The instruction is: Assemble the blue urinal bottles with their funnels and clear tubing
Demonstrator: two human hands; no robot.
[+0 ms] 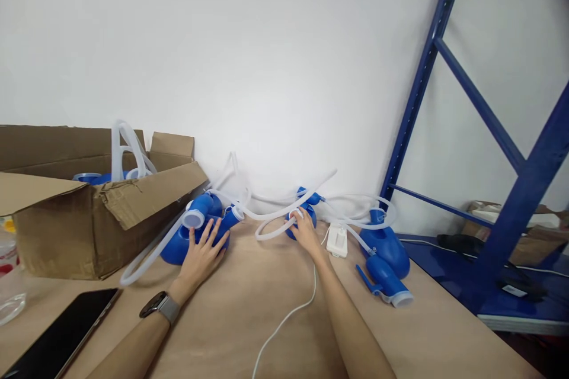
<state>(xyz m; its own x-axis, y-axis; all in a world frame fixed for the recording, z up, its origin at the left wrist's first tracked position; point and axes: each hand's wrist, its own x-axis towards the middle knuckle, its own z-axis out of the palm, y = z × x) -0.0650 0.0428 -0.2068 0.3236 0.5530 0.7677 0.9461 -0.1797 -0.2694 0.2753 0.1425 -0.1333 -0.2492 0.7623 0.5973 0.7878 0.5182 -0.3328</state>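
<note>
While both forearms extend toward 12 o'clock, hands contact blue plastic vessels.
Left hand [202, 254]: fingers spread flat on blue plastic bottle [186, 237]. Right hand [306, 230]: closed around clear flexible tubing [284, 213] at 1 o'clock.

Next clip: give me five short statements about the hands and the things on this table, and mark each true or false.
1. The left hand lies flat on a blue container. True.
2. The right hand rests on the phone. False: it is on a blue part among the clear tubing; the phone lies untouched near the left forearm.
3. The cardboard box is closed. False: its flaps are open, with tubing sticking out.
4. A watch sits on the left wrist. True.
5. Another blue container lies right of the right hand. True.
</note>
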